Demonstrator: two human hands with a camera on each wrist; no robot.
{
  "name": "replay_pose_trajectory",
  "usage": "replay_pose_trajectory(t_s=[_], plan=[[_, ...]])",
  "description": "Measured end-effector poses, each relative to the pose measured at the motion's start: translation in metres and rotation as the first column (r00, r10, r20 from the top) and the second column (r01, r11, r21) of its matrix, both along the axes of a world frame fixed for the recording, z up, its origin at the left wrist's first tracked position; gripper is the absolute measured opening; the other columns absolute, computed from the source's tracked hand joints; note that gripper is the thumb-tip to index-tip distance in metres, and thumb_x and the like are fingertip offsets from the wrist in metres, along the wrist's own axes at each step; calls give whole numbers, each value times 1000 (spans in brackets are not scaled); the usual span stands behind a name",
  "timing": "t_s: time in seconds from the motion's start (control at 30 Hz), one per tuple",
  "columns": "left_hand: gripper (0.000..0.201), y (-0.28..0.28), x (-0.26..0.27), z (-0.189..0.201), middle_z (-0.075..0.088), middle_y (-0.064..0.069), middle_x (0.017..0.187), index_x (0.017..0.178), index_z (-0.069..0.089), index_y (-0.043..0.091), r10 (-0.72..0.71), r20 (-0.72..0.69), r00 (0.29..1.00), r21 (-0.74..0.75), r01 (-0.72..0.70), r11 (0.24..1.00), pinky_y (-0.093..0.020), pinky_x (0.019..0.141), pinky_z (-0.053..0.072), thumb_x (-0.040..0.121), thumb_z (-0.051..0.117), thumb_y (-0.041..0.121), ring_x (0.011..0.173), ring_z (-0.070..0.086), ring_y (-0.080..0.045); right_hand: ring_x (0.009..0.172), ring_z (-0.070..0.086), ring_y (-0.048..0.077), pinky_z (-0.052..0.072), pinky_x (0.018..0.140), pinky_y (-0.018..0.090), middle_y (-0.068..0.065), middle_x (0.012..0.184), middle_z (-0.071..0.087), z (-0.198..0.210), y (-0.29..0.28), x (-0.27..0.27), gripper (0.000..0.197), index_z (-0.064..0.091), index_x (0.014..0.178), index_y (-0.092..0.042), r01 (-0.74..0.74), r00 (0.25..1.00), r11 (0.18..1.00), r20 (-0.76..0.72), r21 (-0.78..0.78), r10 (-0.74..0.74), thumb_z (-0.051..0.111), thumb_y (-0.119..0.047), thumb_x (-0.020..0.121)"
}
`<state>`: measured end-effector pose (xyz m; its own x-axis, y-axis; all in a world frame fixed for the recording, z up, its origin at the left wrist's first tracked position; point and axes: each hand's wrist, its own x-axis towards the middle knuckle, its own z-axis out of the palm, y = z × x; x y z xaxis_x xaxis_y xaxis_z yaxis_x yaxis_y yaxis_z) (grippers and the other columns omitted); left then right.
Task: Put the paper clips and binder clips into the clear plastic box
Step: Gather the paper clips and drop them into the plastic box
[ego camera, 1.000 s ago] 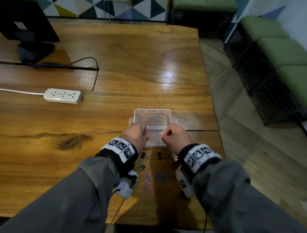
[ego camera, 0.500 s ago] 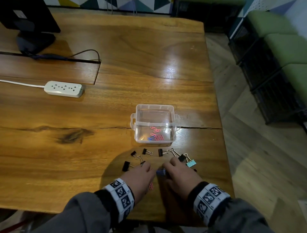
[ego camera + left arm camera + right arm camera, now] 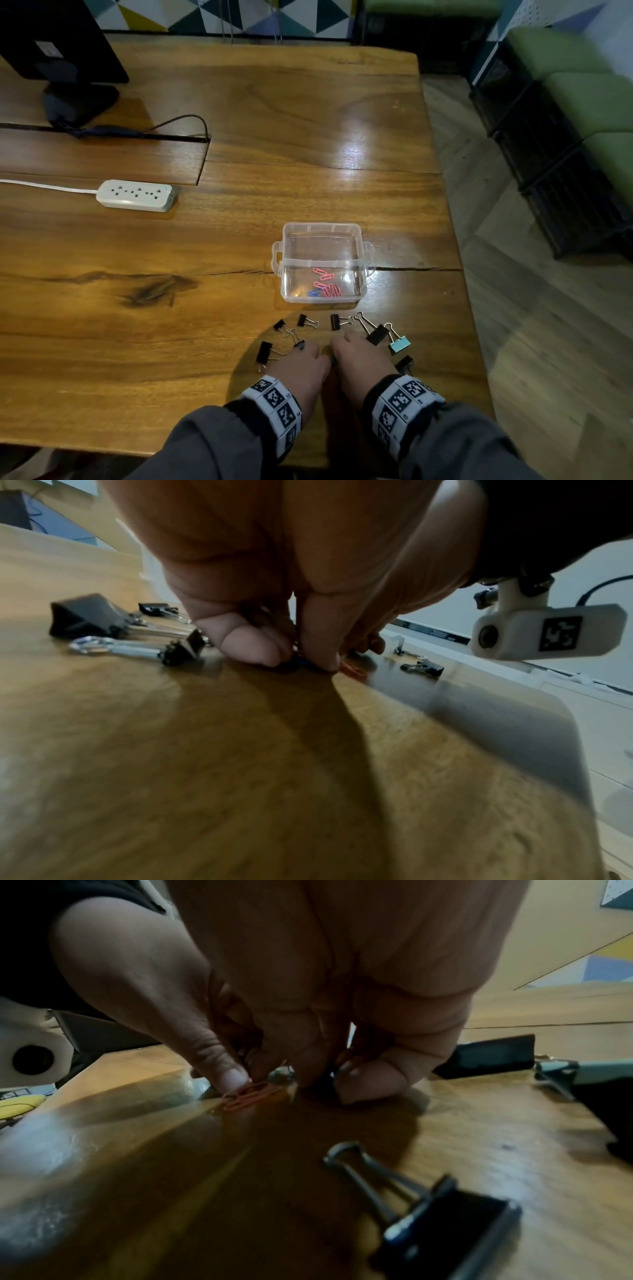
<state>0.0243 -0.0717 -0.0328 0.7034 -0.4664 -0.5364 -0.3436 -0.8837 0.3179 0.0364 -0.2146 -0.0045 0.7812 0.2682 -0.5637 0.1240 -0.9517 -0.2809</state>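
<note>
The clear plastic box [image 3: 359,236] stands open on the wooden table with pink and blue paper clips [image 3: 325,286] inside. Several black binder clips [image 3: 337,322] and a teal one [image 3: 399,344] lie in front of it. Both hands are down on the table near its front edge, side by side with fingers curled. My left hand [image 3: 317,353] pinches a blue paper clip [image 3: 301,662] between thumb and finger against the wood. My right hand [image 3: 337,346] has its thumb and forefinger on orange paper clips [image 3: 248,1095].
A white power strip [image 3: 137,195] lies at the left, with a monitor base [image 3: 80,102] and cable behind it. The table's right edge [image 3: 472,342] is close to the right hand. A black binder clip [image 3: 445,1218] lies just behind the right wrist.
Both hands have drawn back from the box to the loose clips near the front edge. Pink and blue paper clips now lie in the box.
</note>
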Motion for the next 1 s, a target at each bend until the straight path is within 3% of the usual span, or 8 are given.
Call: replay_pose_trajectory(t_s=[0.1,0.23,0.37,0.47,0.63,0.73,0.87,1.0], plan=[[41,-1,-3,0,42,-5,110,110,48,19,-28,5,1000,10,28,1000,-43,75,53,78,68,4,92,51,-25,105,53,25,34,79,40,5,114,52,1,-1,0,16,53,106,-19,40,999,998,-13,52,-39,54,-19,90],[39,0,-4,7,47,-3,114,111,47,19,10,-26,1000,-33,-11,999,-39,76,52,81,65,2,92,55,-24,87,57,23,46,81,39,2,96,57,4,-10,0,4,53,87,-22,141,990,983,-34,121,-138,53,-20,90],[13,12,20,37,56,5,84,82,50,24,356,-48,933,-249,-356,901,-23,59,39,90,59,20,73,54,-12,68,55,15,47,62,31,-5,73,56,16,-23,20,21,49,71,-25,393,919,882,-73,260,-388,61,-22,87],[22,16,66,61,57,4,69,72,50,23,539,22,842,-368,-494,788,-23,50,32,88,65,23,64,53,-14,71,60,19,55,69,41,3,77,64,34,-24,57,12,58,77,-19,493,855,790,-38,365,-517,67,-22,85],[18,9,104,75,58,5,92,94,59,21,596,80,799,-447,-506,737,-23,63,39,86,68,34,80,55,-12,67,66,22,55,62,38,5,77,67,55,-11,87,14,60,82,-17,502,828,711,-36,493,-560,72,-23,83],[12,20,79,66,57,4,93,95,61,22,588,81,805,-441,-500,745,-23,67,41,88,65,31,81,56,-13,74,62,16,52,64,32,-5,82,64,43,-21,70,8,60,87,-25,481,842,765,19,429,-540,67,-23,86],[16,19,20,44,61,1,90,85,53,23,423,1,906,-173,-417,892,-31,67,42,84,63,36,87,60,-21,85,59,22,47,72,33,0,92,63,19,-28,24,7,58,89,-23,280,956,924,7,259,-292,61,-18,86],[46,1,-17,28,53,-6,116,110,48,17,390,-85,917,-11,-392,920,-39,84,47,80,68,45,104,58,-27,101,53,27,42,86,38,4,115,54,4,-20,-11,23,55,107,-18,38,998,988,45,150,-45,61,-25,86]])
